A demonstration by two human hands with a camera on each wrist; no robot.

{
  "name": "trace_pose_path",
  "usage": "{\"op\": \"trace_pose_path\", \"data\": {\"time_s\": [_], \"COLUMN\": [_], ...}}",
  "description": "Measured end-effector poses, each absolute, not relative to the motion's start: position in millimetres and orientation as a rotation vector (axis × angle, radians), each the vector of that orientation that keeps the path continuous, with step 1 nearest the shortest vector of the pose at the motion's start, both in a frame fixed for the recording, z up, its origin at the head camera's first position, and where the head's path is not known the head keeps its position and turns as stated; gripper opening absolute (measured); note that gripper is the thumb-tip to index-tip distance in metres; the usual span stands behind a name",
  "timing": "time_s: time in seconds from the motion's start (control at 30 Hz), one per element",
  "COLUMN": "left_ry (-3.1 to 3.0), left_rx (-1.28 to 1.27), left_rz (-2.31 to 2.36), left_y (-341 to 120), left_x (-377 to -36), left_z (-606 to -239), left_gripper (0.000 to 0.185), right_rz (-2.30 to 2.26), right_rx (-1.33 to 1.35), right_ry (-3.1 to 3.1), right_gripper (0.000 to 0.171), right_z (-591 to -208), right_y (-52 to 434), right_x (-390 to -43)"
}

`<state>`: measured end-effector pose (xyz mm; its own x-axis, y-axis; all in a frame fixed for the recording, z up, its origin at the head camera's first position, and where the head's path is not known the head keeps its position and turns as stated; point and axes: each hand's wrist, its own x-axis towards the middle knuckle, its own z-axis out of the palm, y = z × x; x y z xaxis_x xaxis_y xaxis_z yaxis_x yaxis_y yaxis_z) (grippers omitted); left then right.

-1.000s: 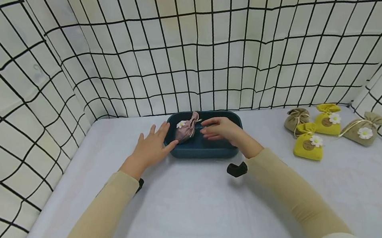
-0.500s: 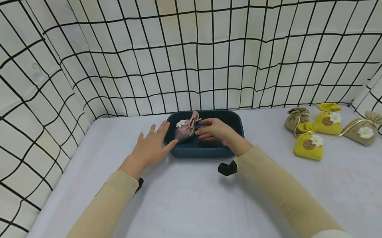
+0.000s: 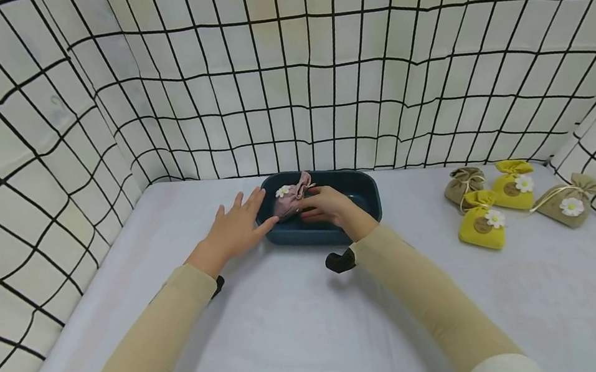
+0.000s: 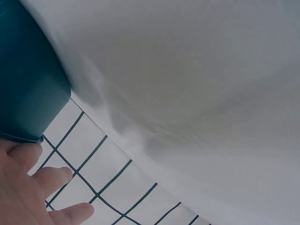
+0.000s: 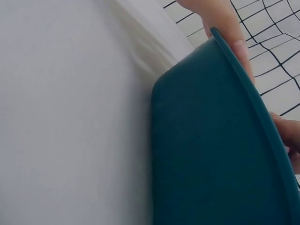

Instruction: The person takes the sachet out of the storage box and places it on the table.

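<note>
A pink drawstring pouch (image 3: pixel 286 204) with a white flower lies in the left half of a dark teal tray (image 3: pixel 370 198). Over the tray's near side reaches my right hand (image 3: pixel 333 208), its fingertips at the pouch's right side, touching it or very close. My left hand (image 3: pixel 233 229) rests with spread fingers at the tray's left rim, thumb over the near left corner. In the left wrist view its fingers (image 4: pixel 51 180) lie by the tray's edge. The tray wall (image 5: pixel 206 140) mostly hides the right fingers (image 5: pixel 286 131) and the pouch in the right wrist view.
On the white tabletop (image 3: pixel 295 337) at the right lie two yellow pouches (image 3: pixel 481 229) and two khaki pouches (image 3: pixel 569 202), several with white flowers. Black grid netting (image 3: pixel 311 71) over white walls stands behind and at both sides, close behind the tray.
My right hand has moved left across the tray, from a gap beside the pink pouch up to its right side. My left hand and the tray have stayed in place.
</note>
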<state>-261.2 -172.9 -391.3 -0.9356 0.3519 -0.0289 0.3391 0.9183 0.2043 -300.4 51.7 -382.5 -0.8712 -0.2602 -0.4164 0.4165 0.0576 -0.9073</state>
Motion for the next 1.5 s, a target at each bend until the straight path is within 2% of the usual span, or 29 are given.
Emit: {"op": "trace_pose_path", "data": {"time_s": [0.17, 0.37, 0.53, 0.77, 1.1, 1.23, 1.5], "left_ry": [3.013, 3.008, 3.011, 3.005, 3.013, 3.013, 3.011], "left_rx": [0.547, 0.555, 0.554, 0.552, 0.563, 0.564, 0.562], "left_rz": [0.297, 0.305, 0.296, 0.317, 0.324, 0.332, 0.339], "left_y": [-173, -173, -173, -172, -172, -172, -172], "left_x": [-262, -262, -263, -261, -261, -260, -259], "left_z": [-393, -393, -392, -388, -389, -389, -388], "left_gripper": [0.082, 0.083, 0.082, 0.082, 0.082, 0.081, 0.081], "right_rz": [-1.846, -1.81, -1.779, -1.642, -1.618, -1.633, -1.724], "right_rx": [0.159, 0.117, 0.095, -0.015, -0.018, 0.009, 0.062], "right_ry": [1.882, 1.949, 2.014, 2.205, 2.272, 2.272, 2.189], "right_gripper": [0.078, 0.068, 0.068, 0.051, 0.047, 0.05, 0.071], "right_z": [-384, -385, -388, -393, -395, -395, -391], "right_y": [41, 33, 29, 25, 24, 25, 26], "right_x": [-301, -303, -307, -312, -313, -313, -310]}}
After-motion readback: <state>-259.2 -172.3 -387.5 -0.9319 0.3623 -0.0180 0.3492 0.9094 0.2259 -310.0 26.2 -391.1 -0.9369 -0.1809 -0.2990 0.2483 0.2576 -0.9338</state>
